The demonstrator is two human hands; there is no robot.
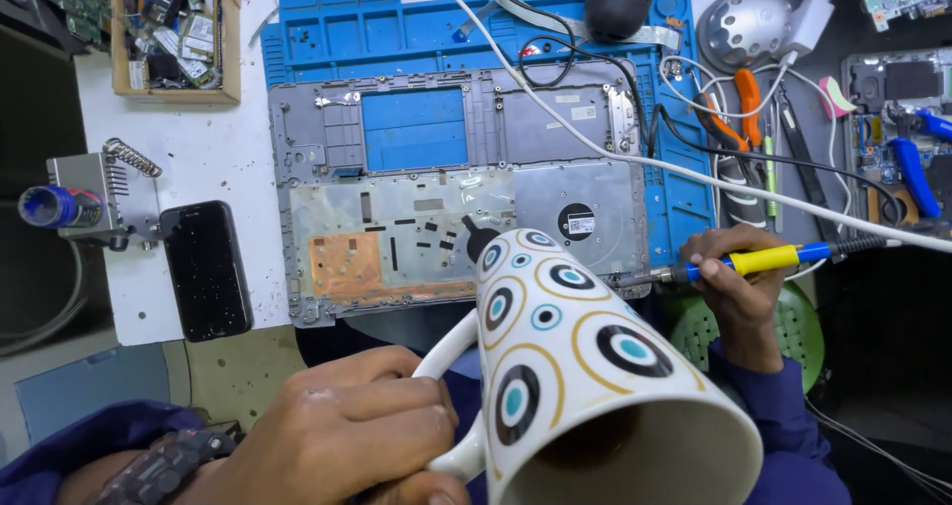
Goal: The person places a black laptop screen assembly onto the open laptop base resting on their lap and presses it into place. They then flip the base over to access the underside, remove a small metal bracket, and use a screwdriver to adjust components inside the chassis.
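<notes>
**Mug raised, iron held at the opened laptop shell**

Left hand wrapped round the handle of a white mug with ringed dots, tipped toward the camera and lifted close, blocking the near edge of the work; right hand clamped on a soldering iron with yellow and blue grip, tip at the right side of the stripped laptop shell; shell lies open on a blue mat, innards largely out, so teardown looks well along; no fresh joint visible. Around: black phone left on the bench; pliers, white cable crossing the shell.
</notes>
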